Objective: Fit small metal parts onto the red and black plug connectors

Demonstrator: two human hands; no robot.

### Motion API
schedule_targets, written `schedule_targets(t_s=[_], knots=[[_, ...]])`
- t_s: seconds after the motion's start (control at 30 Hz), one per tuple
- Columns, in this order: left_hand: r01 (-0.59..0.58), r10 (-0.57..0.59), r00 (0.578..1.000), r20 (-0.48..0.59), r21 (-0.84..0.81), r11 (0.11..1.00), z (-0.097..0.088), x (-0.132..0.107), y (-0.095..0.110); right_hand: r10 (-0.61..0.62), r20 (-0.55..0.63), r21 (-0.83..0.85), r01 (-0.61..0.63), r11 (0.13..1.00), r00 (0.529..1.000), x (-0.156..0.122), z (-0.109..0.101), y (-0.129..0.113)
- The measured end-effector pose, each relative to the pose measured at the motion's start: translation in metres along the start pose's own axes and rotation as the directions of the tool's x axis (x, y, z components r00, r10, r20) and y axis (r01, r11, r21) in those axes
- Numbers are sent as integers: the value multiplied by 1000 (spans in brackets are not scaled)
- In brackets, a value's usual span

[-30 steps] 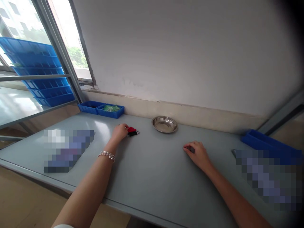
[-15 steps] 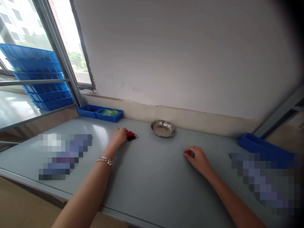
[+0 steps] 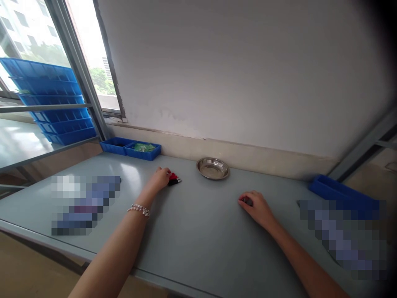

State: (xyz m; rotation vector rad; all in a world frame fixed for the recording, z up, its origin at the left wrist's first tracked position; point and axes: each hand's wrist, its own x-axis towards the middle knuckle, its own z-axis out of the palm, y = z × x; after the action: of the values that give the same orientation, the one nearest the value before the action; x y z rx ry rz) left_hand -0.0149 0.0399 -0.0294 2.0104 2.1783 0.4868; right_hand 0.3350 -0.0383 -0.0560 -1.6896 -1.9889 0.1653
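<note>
left hand [image 3: 159, 179] outstretched, fingers curled | right hand [image 3: 256, 205] palm-down, curled

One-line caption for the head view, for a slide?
Left hand on small red-and-black parts near a steel dish; right hand rests on the grey table.

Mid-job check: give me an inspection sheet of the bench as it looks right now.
Surface: grey table, flat, with a glossy patch at back left.
Job's things: small red and black parts at the left hand fingertips; small dark thing under the right hand fingers, too hidden to identify.
Clutter: round steel dish near the wall, seemingly empty; two small blue plastic trays at back left, one holding green pieces; long blue tray at far right.
Hands: left on the parts, right curled on the table, both grips unclear; beaded bracelet on the left wrist.
Cables: nothing seen.
Surroundings: white wall behind; window at left, with stacked blue trays beside it.
</note>
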Motion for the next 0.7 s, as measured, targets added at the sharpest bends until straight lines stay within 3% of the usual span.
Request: schedule_targets(t_s=[0.13, 0.3, 0.5, 0.7], knots=[[-61, 61, 998, 4, 19, 998, -13, -6, 8, -1, 18, -15, 1, 1000, 1000, 0, -1, 0], [-246, 231, 958, 171, 77, 966, -30, -13, 18, 18, 40, -33, -16, 999, 999, -1, -1, -1], [-157, 109, 965, 239, 193, 969, -32, -19, 24, 21, 46, -16, -20, 1000, 999, 0, 1, 1], [-122, 58, 970, 235, 269, 955, -36, -28, 37, 22, 80, -12, -21, 1000, 997, 1, 0, 1]])
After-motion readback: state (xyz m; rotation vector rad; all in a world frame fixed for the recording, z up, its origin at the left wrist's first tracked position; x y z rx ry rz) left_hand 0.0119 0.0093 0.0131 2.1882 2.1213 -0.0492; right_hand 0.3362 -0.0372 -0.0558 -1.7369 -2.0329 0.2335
